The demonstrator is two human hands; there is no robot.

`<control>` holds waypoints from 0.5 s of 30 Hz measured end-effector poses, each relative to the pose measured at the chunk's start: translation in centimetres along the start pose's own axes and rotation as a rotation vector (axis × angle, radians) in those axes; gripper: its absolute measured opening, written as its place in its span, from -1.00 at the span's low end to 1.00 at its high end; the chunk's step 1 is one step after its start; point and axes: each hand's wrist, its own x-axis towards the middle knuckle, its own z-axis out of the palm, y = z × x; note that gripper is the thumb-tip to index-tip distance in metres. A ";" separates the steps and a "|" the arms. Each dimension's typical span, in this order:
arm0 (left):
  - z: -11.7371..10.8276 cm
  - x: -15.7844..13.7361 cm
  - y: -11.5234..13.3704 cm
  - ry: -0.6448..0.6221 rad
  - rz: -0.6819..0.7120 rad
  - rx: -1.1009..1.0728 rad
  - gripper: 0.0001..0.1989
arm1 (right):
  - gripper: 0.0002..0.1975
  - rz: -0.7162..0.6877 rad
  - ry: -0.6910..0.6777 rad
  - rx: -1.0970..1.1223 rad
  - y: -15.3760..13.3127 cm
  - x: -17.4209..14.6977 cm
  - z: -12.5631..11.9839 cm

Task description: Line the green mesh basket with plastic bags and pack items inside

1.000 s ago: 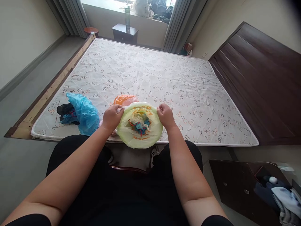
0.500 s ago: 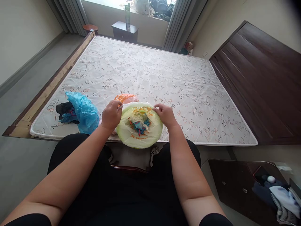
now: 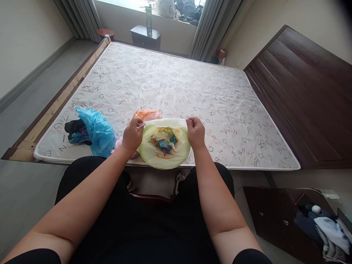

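A pale yellow-green plastic bag (image 3: pixel 154 157) hangs wide open over the near edge of the mattress, with crumpled blue, red and cream plastic (image 3: pixel 166 141) showing inside. My left hand (image 3: pixel 132 136) pinches its white rim at the left. At the right end of that rim, my right hand (image 3: pixel 195 132) grips it too, and the edge runs taut between them. An orange plastic bag (image 3: pixel 147 114) lies just behind. To the left lies a crumpled blue plastic bag (image 3: pixel 99 134) beside a black bag (image 3: pixel 74 128). Something pink (image 3: pixel 118 143) is partly hidden by my left forearm.
The letter-printed mattress (image 3: pixel 176 84) sits in a wooden frame with a dark headboard (image 3: pixel 299 99). A dark cabinet (image 3: pixel 275 209) at lower right holds a phone (image 3: pixel 304 202) and folded clothes (image 3: pixel 331 231). A bottle (image 3: pixel 149 20) stands on the far nightstand (image 3: pixel 144 36).
My right hand has moved slightly right and up, now gripping the rim. The bag's back edge has been drawn straight and taut between my hands.
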 end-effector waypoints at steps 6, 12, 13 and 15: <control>-0.1 0.6 -0.3 0.077 0.049 -0.071 -0.86 | -0.66 -0.105 0.011 -0.073 -0.1 -0.3 -0.4; -0.4 1.6 -2.1 -0.155 -0.207 0.015 -0.68 | -0.72 -0.158 -0.080 -0.100 1.7 0.5 -1.7; -0.5 1.7 -2.5 -0.171 -0.236 0.026 -0.65 | -0.69 -0.158 -0.112 -0.095 2.2 0.6 -1.9; -0.7 1.9 -3.2 -0.192 -0.269 0.048 -0.61 | -0.64 -0.115 -0.170 -0.102 3.2 0.8 -2.2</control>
